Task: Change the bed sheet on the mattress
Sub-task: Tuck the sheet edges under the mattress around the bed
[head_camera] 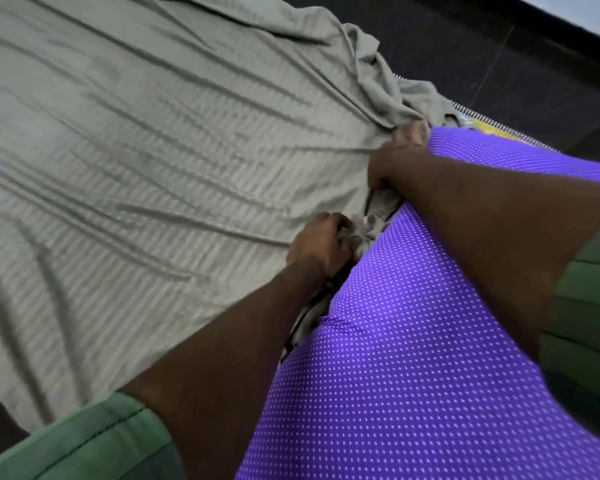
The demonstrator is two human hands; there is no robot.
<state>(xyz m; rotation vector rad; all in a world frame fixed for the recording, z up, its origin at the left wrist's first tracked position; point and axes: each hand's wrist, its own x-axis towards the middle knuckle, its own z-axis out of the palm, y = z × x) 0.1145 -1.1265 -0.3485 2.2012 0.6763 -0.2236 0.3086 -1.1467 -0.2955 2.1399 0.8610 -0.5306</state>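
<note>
A grey-green striped bed sheet [146, 161] lies wrinkled across the left and middle of the head view. Beside it, on the right, shows the purple mattress [395, 358] with small white dots. My left hand [317, 245] is clenched on the bunched edge of the sheet where it meets the mattress. My right hand [399, 150] grips the same edge farther away, near the mattress corner. Folds in the sheet fan out from both hands. The sheet hides the mattress beneath it.
A dark floor or bed frame [499, 64] runs along the far side, beyond the mattress corner. A zipper and a yellow patch [487, 128] show at the mattress's far edge. Green sleeves [94, 445] cover my upper arms.
</note>
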